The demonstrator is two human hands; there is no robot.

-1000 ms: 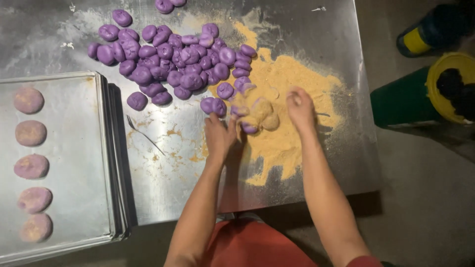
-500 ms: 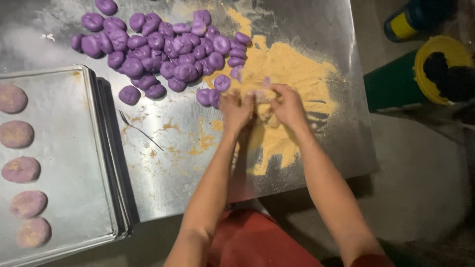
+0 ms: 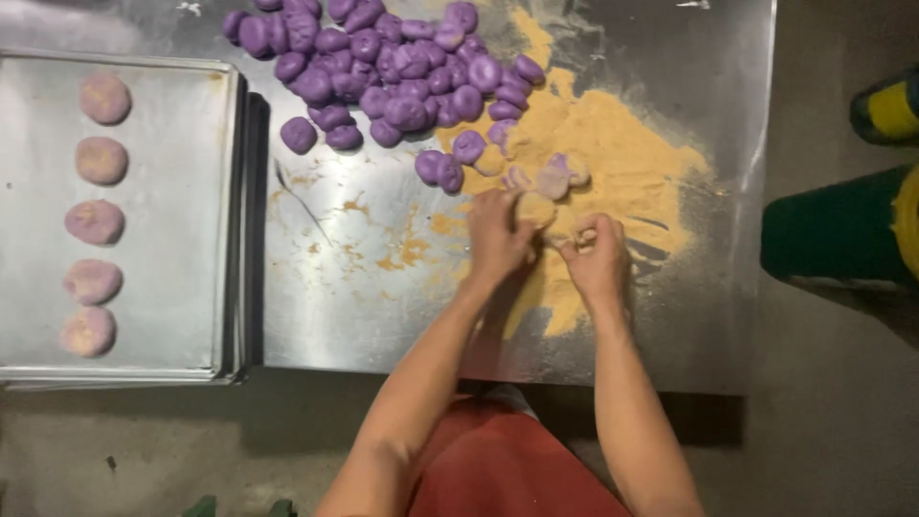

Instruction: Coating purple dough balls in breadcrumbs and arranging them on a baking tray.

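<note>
My left hand (image 3: 498, 235) and my right hand (image 3: 595, 258) work close together over a spread of yellow-tan crumbs (image 3: 613, 163) on a steel table (image 3: 354, 287). A crumb-coated dough ball (image 3: 535, 209) sits at the fingertips of my left hand, which curl around it. My right hand's fingers are curled on another coated piece (image 3: 580, 236). Just beyond lie a few more coated balls (image 3: 553, 180). A heap of bare purple dough balls (image 3: 402, 67) lies at the far side of the table.
A metal baking tray (image 3: 182, 211) on the left holds a column of several coated flattened pieces (image 3: 94, 221). Green and yellow containers (image 3: 842, 230) stand on the floor at right. The table's near edge runs just in front of my red-clad lap (image 3: 507, 460).
My hands drew back from the crumb pile toward the near edge and came closer together. The view shifted, bringing the tray further into sight.
</note>
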